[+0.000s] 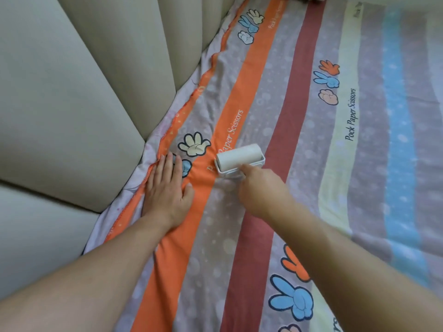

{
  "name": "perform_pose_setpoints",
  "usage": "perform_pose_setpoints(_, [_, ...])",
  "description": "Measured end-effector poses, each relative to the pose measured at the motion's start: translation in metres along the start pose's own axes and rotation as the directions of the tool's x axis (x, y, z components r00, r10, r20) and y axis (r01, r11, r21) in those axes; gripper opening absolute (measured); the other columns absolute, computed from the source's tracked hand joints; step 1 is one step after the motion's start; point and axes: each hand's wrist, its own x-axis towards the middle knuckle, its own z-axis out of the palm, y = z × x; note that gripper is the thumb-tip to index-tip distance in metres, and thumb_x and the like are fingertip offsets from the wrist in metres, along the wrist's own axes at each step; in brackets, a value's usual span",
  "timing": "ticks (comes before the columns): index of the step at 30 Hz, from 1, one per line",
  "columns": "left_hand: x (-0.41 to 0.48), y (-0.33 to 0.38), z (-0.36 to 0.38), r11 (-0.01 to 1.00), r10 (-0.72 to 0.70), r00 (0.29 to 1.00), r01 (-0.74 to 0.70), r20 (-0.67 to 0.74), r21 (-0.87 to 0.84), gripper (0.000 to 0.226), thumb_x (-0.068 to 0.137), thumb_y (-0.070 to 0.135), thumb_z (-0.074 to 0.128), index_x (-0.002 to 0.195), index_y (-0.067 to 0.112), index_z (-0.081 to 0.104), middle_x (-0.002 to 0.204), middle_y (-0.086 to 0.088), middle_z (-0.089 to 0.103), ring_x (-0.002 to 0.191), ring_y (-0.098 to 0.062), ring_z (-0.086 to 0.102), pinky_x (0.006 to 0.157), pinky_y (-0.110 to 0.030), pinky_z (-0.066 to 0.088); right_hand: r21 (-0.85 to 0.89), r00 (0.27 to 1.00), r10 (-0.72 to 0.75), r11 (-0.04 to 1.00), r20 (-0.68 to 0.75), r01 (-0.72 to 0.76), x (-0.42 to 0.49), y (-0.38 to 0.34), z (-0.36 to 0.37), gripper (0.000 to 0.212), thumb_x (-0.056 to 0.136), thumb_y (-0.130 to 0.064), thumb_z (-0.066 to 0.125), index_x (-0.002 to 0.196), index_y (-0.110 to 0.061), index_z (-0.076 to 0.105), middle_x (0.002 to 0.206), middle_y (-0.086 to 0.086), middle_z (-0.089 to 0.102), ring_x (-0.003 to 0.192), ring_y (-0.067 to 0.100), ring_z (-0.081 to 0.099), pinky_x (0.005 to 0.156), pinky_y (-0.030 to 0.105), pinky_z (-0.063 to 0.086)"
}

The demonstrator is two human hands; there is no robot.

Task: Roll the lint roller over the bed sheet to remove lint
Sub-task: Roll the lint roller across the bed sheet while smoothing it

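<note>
One bed sheet [299, 144] fills most of the view, printed in lengthwise stripes of orange, maroon, pale yellow and blue between grey dotted bands. Four clusters of cartoon hand motifs are visible on it. Along its left edge rise padded beige panels [72, 104], at least four, divided by seams.

Two bare forearms enter from below. The left hand [167, 192] lies flat with its fingers straight and together, pressing the orange stripe just inside the sheet's stitched edge and partly covering a blue motif. The right hand [261, 188], motion-blurred, is closed around the handle of the one lint roller [239, 159], with its index finger stretched onto the white frame; the handle itself is hidden.

The roller's white roll rests on the sheet, spanning the orange stripe and the grey band beside the maroon stripe, near the left hand but apart from it.
</note>
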Motion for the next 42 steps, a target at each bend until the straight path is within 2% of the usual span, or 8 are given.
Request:
perform_pose_setpoints(7, [-0.007, 0.007, -0.014, 0.990, -0.036, 0.993, 0.021, 0.109, 0.138, 0.085, 0.087, 0.054, 0.005, 0.162, 0.013, -0.001, 0.169, -0.009, -0.007, 0.156, -0.020, -0.010, 0.123, -0.034, -0.011, -0.029, 1.000, 0.009, 1.000, 0.011, -0.009, -0.038, 0.020, 0.001, 0.029, 0.087, -0.013, 0.042, 0.112, -0.020, 0.054, 0.084, 0.004, 0.049, 0.077, 0.028, 0.050, 0.065, 0.036, 0.047])
perform_pose_setpoints(11, [-0.022, 0.004, -0.021, 0.984, -0.049, 0.988, 0.023, 0.143, 0.179, 0.076, 0.099, 0.057, 0.009, 0.161, 0.015, -0.006, 0.169, -0.009, -0.012, 0.155, -0.020, -0.013, 0.123, -0.034, -0.011, -0.055, 0.999, 0.014, 0.998, 0.050, -0.012, -0.056, 0.029, 0.001, 0.021, 0.088, -0.018, 0.043, 0.105, -0.022, 0.054, 0.094, 0.005, 0.062, 0.073, 0.024, 0.053, 0.066, 0.036, 0.052])
perform_pose_setpoints(16, [-0.044, -0.009, -0.023, 0.990, -0.052, 0.994, 0.037, 0.101, 0.137, 0.091, 0.086, 0.067, -0.002, 0.162, 0.016, 0.003, 0.170, -0.006, -0.001, 0.156, -0.019, -0.004, 0.124, -0.034, -0.004, -0.078, 0.978, 0.043, 0.997, 0.204, -0.027, -0.072, 0.031, -0.041, 0.040, 0.093, -0.021, 0.042, 0.129, -0.032, 0.054, 0.114, 0.006, 0.061, 0.082, 0.022, 0.060, 0.068, 0.031, 0.050])
perform_pose_setpoints(20, [-0.047, -0.014, -0.015, 0.997, -0.052, 0.998, 0.049, 0.044, 0.063, 0.086, 0.091, 0.066, 0.009, 0.162, 0.017, 0.009, 0.170, -0.003, 0.003, 0.156, -0.016, 0.000, 0.123, -0.031, -0.005, 0.025, 0.999, -0.035, 0.999, 0.021, 0.035, -0.036, 0.004, -0.079, 0.043, 0.094, -0.020, 0.045, 0.135, -0.032, 0.053, 0.116, 0.005, 0.061, 0.058, 0.010, 0.048, 0.048, 0.020, 0.039])
perform_pose_setpoints(25, [-0.046, -0.019, -0.005, 0.998, -0.031, 1.000, 0.031, -0.004, 0.053, 0.080, 0.096, 0.059, 0.022, 0.161, 0.014, 0.018, 0.169, -0.006, 0.012, 0.156, -0.018, 0.008, 0.124, -0.030, -0.002, 0.186, 0.987, -0.006, 0.982, -0.161, 0.036, 0.057, -0.061, -0.065, 0.042, 0.093, -0.015, 0.041, 0.134, -0.018, 0.052, 0.120, 0.011, 0.060, 0.088, 0.032, 0.062, 0.069, 0.038, 0.054])
perform_pose_setpoints(29, [-0.043, -0.024, 0.003, 1.000, -0.019, 1.000, 0.020, -0.007, 0.021, 0.081, 0.096, 0.058, 0.023, 0.161, 0.011, 0.016, 0.169, -0.008, 0.010, 0.156, -0.019, 0.006, 0.125, -0.032, 0.001, 0.125, 0.997, -0.001, 0.992, -0.071, 0.010, 0.108, -0.101, -0.050, 0.041, 0.094, -0.012, 0.044, 0.134, -0.011, 0.051, 0.125, 0.012, 0.058, 0.108, 0.031, 0.059, 0.084, 0.037, 0.053])
perform_pose_setpoints(35, [-0.043, -0.026, 0.005, 1.000, -0.020, 1.000, 0.020, -0.004, 0.017, 0.081, 0.096, 0.058, 0.021, 0.161, 0.010, 0.015, 0.170, -0.007, 0.008, 0.156, -0.018, 0.004, 0.125, -0.033, 0.002, -0.008, 0.995, -0.051, 0.999, -0.087, 0.051, 0.084, -0.089, -0.012, 0.031, 0.089, -0.010, 0.044, 0.120, -0.010, 0.052, 0.098, 0.009, 0.056, 0.086, 0.030, 0.052, 0.069, 0.032, 0.041])
perform_pose_setpoints(42, [-0.042, -0.023, -0.001, 1.000, -0.023, 1.000, 0.023, -0.004, 0.016, 0.083, 0.093, 0.059, 0.020, 0.160, 0.009, 0.019, 0.168, -0.011, 0.013, 0.156, -0.022, 0.008, 0.124, -0.033, 0.000, 0.006, 0.997, -0.078, 0.997, -0.008, 0.078, 0.014, -0.040, 0.010, 0.028, 0.091, -0.018, 0.045, 0.118, -0.016, 0.053, 0.105, 0.010, 0.061, 0.087, 0.030, 0.057, 0.070, 0.033, 0.044])
